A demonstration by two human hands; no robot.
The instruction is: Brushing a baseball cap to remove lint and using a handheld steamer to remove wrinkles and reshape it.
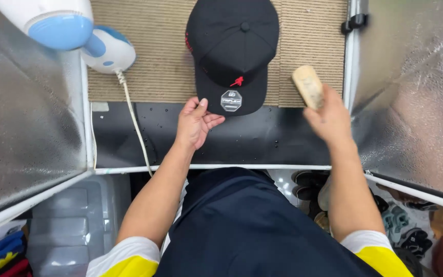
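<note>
black cap (pixel 232 46) lying flat on a ribbed beige mat (pixel 165 56), crown toward the far side, brim toward the near edge and reaching just past the mat's front edge onto a dark wet tray surface (pixel 262 136). small red emblem on the front panel, round silvery sticker on the brim.

left hand (pixel 195 123) just near-left of the cap's brim, thumb tip touching or nearly touching the brim edge, other fingers curled loosely inward with tips close together, nothing clamped between them. cannot tell whether brim is actually pinched.

right hand (pixel 330 119) right of the cap and apart from it, blurred, fingers wrapped around the lower end of a pale wooden brush (pixel 307 85), brush head sticking up and leaning toward the cap without touching it.

white and blue handheld appliance (pixel 65 28) far left of the cap, partly over the mat's left corner, its pale cord (pixel 134 123) trailing down across the dark tray left of the cap.

frosted silvery side panels (pixel 26 118) left and right of the cap, white frame rail along the near edge. black clip (pixel 354 22) on the rail right of the cap's crown.

below the cap, nearer the body: dark apron, white and yellow sleeves, clear plastic bins (pixel 73 225) lower left, shoes (pixel 308 184) on the floor lower right.
</note>
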